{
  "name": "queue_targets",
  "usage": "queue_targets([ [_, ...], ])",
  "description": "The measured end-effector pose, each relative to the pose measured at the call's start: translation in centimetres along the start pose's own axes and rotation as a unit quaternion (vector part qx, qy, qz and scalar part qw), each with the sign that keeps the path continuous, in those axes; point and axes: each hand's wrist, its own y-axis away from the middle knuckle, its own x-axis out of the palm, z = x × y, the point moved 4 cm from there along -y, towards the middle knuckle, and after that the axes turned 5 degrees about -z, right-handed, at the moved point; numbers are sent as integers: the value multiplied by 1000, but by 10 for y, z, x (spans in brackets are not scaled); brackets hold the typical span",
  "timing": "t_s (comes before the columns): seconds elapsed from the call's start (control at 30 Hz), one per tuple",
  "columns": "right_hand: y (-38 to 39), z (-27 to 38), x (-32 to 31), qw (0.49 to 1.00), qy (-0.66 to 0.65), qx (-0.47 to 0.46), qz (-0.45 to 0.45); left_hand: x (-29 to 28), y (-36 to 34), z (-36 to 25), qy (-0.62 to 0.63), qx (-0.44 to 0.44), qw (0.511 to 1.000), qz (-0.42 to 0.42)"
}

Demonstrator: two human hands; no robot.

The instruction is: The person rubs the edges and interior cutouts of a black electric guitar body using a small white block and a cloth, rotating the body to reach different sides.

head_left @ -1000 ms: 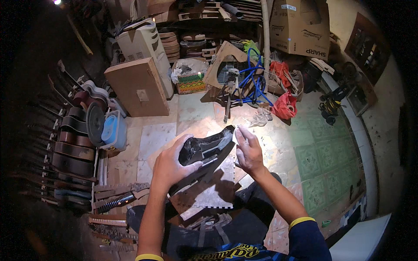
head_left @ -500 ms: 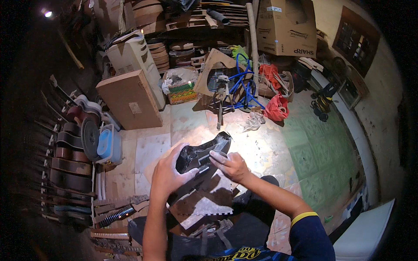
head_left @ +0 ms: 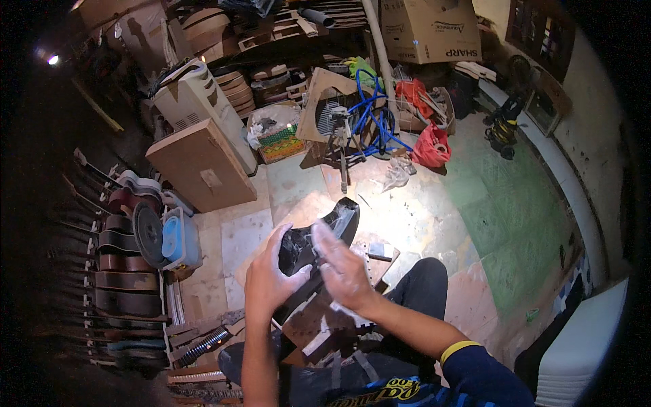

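A black guitar body (head_left: 296, 248) with curved edges and pale dust on its surface is tilted above my lap. My left hand (head_left: 276, 266) grips its left side, fingers at the far edge and thumb on the near face. Dust whitens the fingers of both hands. My right hand (head_left: 341, 270) lies over the middle of the body with its fingers stretched out, a little smeared by motion; I see nothing held in it, though its palm is hidden. Beyond the right wrist, a small grey-and-white block (head_left: 381, 251) rests on a light board.
Guitars (head_left: 129, 261) stand in a row at the left, beside a blue container (head_left: 173, 235). A brown board (head_left: 203, 169) leans against a cream casing ahead. Coiled blue hose (head_left: 371, 122), a red bag (head_left: 432, 145) and a cardboard box (head_left: 430, 30) are farther off.
My right hand has shifted left and nearer across the body, its fingers now straighter; the dark flat piece under them no longer shows. The grey-and-white block has come into sight. My view has tilted slightly.
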Motion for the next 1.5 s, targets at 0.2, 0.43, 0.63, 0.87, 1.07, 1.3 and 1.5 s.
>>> queue_targets([
  [0.2, 57, -13, 21, 984, -6, 142, 110, 0, 5, -3, 11, -49, 999, -18],
  [0.43, 20, 4, 13, 987, -132, 93, 5, 8, 11, -2, -22, 3, 999, -42],
  [0.63, 76, -62, 3, 954, -118, 274, 16, 11, 8, -15, -57, -10, 997, -49],
  [0.87, 3, -16, -36, 980, -105, 163, -32, 15, 9, -25, -27, -8, 999, -34],
  [1.07, -33, -6, -35, 986, -36, 155, 45, 21, 12, -26, -17, 114, 981, -154],
  [1.3, -34, -36, -51, 985, 10, 170, -30, 66, 67, 43, 25, 48, 978, -201],
  [1.5, -22, -61, -61, 949, -147, 279, -1, 157, 194, 205, 406, -418, 731, -355],
])
